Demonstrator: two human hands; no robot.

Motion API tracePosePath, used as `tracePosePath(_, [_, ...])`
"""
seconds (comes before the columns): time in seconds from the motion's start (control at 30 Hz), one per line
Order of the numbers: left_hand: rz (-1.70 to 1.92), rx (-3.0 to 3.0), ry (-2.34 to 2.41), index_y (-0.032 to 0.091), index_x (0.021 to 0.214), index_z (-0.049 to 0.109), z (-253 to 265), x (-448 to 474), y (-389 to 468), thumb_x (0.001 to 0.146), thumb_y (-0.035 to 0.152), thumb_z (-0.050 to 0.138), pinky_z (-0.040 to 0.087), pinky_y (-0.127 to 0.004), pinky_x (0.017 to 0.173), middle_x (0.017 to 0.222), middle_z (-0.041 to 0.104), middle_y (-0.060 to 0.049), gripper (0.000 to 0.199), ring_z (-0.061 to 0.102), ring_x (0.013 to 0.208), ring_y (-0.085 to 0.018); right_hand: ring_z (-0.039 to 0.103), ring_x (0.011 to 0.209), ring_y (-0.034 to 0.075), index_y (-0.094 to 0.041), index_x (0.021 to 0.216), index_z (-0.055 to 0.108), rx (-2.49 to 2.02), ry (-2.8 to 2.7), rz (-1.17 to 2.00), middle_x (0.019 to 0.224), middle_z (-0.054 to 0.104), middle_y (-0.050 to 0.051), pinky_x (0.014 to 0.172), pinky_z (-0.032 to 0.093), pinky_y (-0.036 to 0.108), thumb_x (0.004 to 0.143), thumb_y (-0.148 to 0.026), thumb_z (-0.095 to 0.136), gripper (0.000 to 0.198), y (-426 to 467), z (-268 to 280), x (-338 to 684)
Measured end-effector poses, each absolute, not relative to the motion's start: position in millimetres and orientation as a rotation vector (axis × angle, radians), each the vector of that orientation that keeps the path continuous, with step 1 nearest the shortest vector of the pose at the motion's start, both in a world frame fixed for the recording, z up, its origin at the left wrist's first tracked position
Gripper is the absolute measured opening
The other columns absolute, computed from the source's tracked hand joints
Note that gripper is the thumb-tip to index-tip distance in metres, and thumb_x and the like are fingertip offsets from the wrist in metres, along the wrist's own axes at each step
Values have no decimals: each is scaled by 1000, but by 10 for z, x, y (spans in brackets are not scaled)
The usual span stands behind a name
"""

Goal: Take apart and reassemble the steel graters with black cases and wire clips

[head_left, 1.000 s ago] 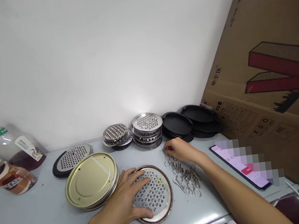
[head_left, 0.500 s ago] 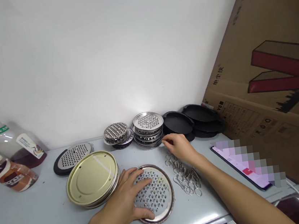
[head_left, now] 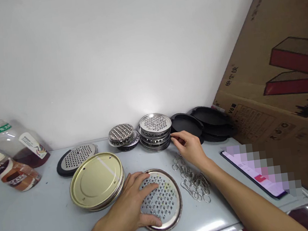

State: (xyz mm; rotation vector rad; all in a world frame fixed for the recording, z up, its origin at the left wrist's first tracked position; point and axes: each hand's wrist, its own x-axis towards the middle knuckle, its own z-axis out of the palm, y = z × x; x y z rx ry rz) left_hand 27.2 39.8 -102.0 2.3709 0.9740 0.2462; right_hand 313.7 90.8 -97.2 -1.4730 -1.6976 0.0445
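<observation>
My left hand (head_left: 130,206) rests with fingers spread on the left part of a round metal grater plate (head_left: 166,196) with a rim, lying flat on the table. My right hand (head_left: 191,148) has thumb and forefinger pinched at the right edge of a stack of round grater plates (head_left: 155,124); what is between the fingertips, if anything, is too small to make out. Below that hand lies a loose pile of metal pins with ring ends (head_left: 194,185). Left of my left hand is a stack of round gold-coloured metal lids (head_left: 97,180).
Along the wall stand a smaller stack of grater discs (head_left: 121,134), black round trays (head_left: 187,124) and a black-edged grater (head_left: 77,158). Two bottles, one brown-labelled (head_left: 17,177), stand far left. A phone (head_left: 251,173) and a large cardboard box (head_left: 252,92) occupy the right.
The camera view has shifted slightly. My right hand has risen a little beside the grater stack, its fingers still pinched. My left hand keeps its place on the grater plate.
</observation>
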Motion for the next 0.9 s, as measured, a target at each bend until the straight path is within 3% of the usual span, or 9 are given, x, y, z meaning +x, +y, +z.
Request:
tracePosePath(0.13, [255,2379,986,39,134,55,-1039,285,405,58,65,80,25,-58,115,149,41,-7,84,28,138,-38,62,69,15,-19,124,61,-1420,-1682,-83,120,62,11,74,53,30,93,-23,47,34,1014,-885,3133])
tracePosePath(0.27, [237,2387,1001,39,134,56,-1073,279,400,57,64,81,24,-59,115,150,40,-7,85,27,139,-39,64,99,22,-18,135,52,-1523,-1895,-262,141,51,11,85,52,34,90,-9,41,47,1164,-737,3060])
tracePosePath(0.5, [274,2392,1034,42,135,54,-1176,268,410,57,62,82,23,-60,115,152,38,-6,85,27,139,-40,62,98,23,-16,99,72,-1555,-2102,-299,104,70,11,87,48,30,88,-6,47,29,1239,-592,2999])
tracePosePath(0.9, [283,2404,1064,38,135,54,-1090,315,365,60,58,83,25,-58,115,151,40,-7,83,30,139,-37,64,90,21,-18,97,72,-1294,-2115,-326,101,70,9,81,50,30,93,-16,54,19,1289,-508,3193])
